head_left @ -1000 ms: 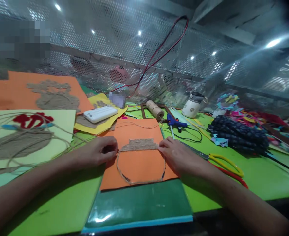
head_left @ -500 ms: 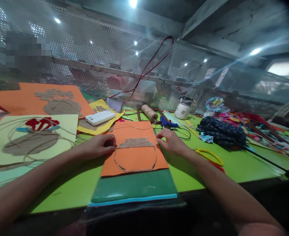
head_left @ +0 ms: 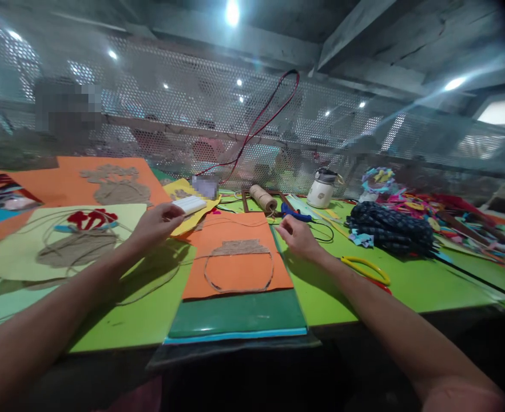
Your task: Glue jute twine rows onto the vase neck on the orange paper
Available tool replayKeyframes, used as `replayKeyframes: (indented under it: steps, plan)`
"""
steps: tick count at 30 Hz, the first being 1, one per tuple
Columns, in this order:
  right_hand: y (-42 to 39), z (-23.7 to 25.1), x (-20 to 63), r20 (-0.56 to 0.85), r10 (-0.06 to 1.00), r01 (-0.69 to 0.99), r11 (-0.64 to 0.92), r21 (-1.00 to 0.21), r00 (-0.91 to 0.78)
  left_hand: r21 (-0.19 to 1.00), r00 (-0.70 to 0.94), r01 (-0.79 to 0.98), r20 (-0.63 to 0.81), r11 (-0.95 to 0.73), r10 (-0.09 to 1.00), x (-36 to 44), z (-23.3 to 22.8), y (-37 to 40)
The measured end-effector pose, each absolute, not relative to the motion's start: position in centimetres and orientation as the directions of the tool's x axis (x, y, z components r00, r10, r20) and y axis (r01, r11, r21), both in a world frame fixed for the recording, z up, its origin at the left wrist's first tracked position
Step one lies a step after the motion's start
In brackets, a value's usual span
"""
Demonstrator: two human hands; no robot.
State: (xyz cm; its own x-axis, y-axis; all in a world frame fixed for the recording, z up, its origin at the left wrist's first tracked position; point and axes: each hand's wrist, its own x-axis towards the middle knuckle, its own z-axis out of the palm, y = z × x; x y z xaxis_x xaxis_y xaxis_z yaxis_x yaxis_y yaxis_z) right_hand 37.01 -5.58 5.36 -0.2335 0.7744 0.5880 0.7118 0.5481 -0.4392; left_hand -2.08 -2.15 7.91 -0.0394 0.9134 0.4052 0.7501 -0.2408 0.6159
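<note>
My left hand (head_left: 166, 217) is curled closed above the table, its fingertips in front of the left part of a white box-shaped device (head_left: 191, 203). I cannot tell whether they touch it or what is pinched in them. At the right edge of the orange sheet (head_left: 239, 226), my right hand (head_left: 295, 236) has thumb and fingers pressed together; whatever they hold is too small to make out. On the sheet, rows of jute twine (head_left: 242, 247) form a band above a rounded twine outline. A loose strand trails left from the band. Beneath the sheet lies a green folder (head_left: 239, 315).
Behind stand a twine spool (head_left: 263, 197), a blue glue gun (head_left: 295, 213) and a white bottle (head_left: 321, 190). Yellow-handled scissors (head_left: 366, 269) and a dark folded umbrella (head_left: 389, 229) lie right. Twine-decorated sheets (head_left: 127, 214) cover the left. A perforated screen (head_left: 170, 126) rises behind.
My left hand has moved up and away from the sheet's left edge toward the white device. A loose twine strand now shows left of the sheet. My right hand stays near the right edge.
</note>
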Motion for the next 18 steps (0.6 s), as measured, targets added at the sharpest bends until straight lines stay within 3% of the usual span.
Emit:
replayKeyframes:
  steps: [4, 9, 14, 18]
  plan:
    - [-5.1, 5.1, 36.9, 0.613, 0.763, 0.726, 0.538, -0.429, -0.204, 0.553, -0.072, 0.81, 0.422, -0.194, 0.904, -2.2, 10.2, -1.7]
    - [-5.3, 5.1, 36.2, 0.573, 0.778, 0.736, 0.543, -0.405, -0.259, 0.478, 0.05, 0.818, 0.493, -0.318, 0.869, 0.9, 13.1, -2.4]
    - [-5.9, 6.5, 35.7, 0.571, 0.778, 0.744, 0.54, -0.394, -0.262, 0.477, 0.157, 0.774, 0.492, -0.416, 0.856, 5.7, 12.1, -2.8]
    - [-6.8, 7.2, 35.6, 0.585, 0.771, 0.716, 0.556, -0.423, -0.253, 0.509, 0.172, 0.764, 0.429, -0.395, 0.887, 7.5, 10.6, -2.1]
